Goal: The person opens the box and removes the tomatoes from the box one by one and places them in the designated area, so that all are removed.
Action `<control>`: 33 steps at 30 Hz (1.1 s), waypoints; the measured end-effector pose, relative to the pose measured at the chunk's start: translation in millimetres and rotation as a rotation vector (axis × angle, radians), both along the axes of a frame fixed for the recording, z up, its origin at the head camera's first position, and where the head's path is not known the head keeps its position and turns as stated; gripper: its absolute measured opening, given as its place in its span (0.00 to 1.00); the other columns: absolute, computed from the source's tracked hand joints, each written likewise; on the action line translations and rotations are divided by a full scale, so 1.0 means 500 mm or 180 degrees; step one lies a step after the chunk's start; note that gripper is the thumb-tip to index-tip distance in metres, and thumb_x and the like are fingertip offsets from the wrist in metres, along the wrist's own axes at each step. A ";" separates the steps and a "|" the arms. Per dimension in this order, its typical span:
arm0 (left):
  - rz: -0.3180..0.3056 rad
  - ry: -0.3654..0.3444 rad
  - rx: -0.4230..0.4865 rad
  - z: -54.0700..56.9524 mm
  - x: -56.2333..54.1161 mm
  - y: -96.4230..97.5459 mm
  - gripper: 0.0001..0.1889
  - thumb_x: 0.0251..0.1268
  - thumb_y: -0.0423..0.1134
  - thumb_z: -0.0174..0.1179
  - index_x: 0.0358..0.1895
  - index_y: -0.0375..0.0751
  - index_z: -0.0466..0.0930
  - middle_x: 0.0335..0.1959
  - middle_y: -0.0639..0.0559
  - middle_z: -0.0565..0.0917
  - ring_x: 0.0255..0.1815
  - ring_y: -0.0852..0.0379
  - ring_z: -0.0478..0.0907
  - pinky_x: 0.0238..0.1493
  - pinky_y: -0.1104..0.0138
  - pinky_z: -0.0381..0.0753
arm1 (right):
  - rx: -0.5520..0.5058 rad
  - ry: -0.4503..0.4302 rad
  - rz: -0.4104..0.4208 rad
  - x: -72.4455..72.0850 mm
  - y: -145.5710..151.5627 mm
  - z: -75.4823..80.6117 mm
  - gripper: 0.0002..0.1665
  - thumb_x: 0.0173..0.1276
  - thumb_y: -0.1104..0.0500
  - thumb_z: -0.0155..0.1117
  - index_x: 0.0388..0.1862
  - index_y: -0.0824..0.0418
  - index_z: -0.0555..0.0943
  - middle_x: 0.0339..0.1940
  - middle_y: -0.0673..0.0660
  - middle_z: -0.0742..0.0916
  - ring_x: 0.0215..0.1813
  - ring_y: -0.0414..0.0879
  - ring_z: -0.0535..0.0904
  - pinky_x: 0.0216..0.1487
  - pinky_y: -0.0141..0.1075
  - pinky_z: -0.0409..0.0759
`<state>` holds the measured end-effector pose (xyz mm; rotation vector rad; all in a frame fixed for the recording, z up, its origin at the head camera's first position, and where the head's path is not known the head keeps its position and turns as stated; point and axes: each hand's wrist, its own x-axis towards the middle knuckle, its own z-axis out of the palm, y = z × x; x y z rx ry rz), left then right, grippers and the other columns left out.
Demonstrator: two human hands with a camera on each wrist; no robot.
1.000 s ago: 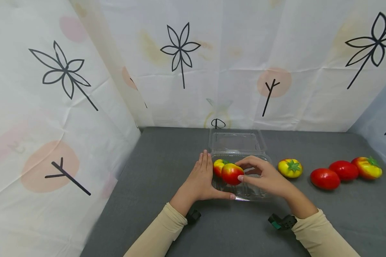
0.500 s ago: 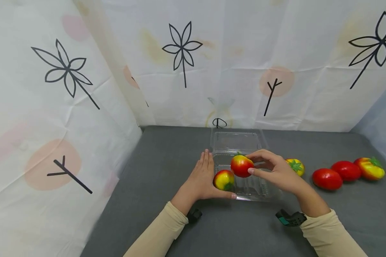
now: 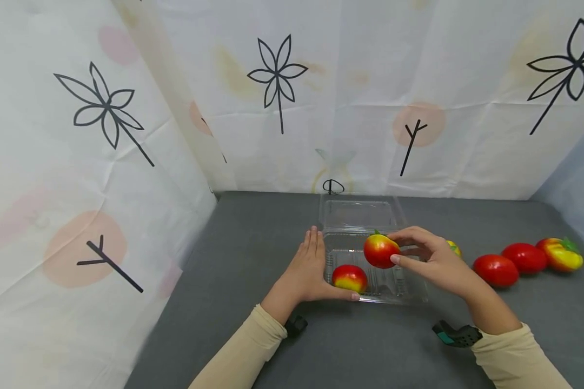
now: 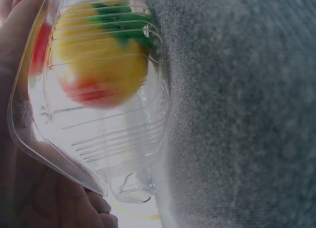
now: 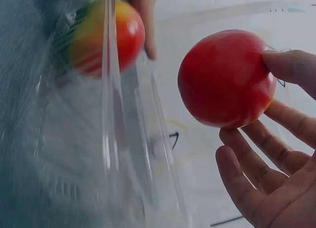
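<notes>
My right hand (image 3: 433, 262) pinches a red-and-yellow tomato (image 3: 380, 250) between thumb and fingers, over the right part of a clear plastic clamshell box (image 3: 384, 292). In the right wrist view this tomato (image 5: 224, 80) shows its red underside, above the box rim. A second tomato (image 3: 349, 277) lies inside the box at the front left; its green leaves (image 4: 123, 23) show through the wall in the left wrist view. My left hand (image 3: 306, 275) rests against the box's left side, fingers straight, with the thumb stretched along the front rim.
The box's hinged lid (image 3: 360, 213) lies folded back toward the patterned cloth wall (image 3: 350, 97). Right of the box are two red oval tomatoes (image 3: 495, 270) and a red-yellow one (image 3: 559, 254). Another yellow tomato (image 3: 454, 247) is mostly hidden behind my right hand.
My right hand has moved right and slightly up with its tomato. The tomato in the box has rolled forward and rightward, turning its red side up. My left hand stays at the box.
</notes>
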<state>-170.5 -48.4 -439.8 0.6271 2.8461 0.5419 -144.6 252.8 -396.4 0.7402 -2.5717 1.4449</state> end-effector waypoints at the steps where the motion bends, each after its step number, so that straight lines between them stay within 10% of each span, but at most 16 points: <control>1: -0.0008 0.0011 0.0004 -0.001 0.000 -0.001 0.77 0.45 0.86 0.63 0.87 0.35 0.40 0.90 0.42 0.36 0.91 0.41 0.33 0.87 0.47 0.51 | 0.0031 -0.0004 -0.0054 0.003 0.006 0.000 0.24 0.70 0.65 0.74 0.64 0.58 0.83 0.58 0.52 0.85 0.54 0.33 0.84 0.52 0.25 0.86; 33: -0.0023 0.0094 -0.0086 0.003 0.002 -0.002 0.78 0.45 0.87 0.62 0.87 0.34 0.39 0.90 0.41 0.37 0.91 0.41 0.32 0.88 0.49 0.51 | 0.0293 -0.0299 -0.0966 0.095 0.194 -0.048 0.24 0.73 0.65 0.72 0.66 0.65 0.79 0.54 0.28 0.81 0.51 0.21 0.79 0.46 0.14 0.79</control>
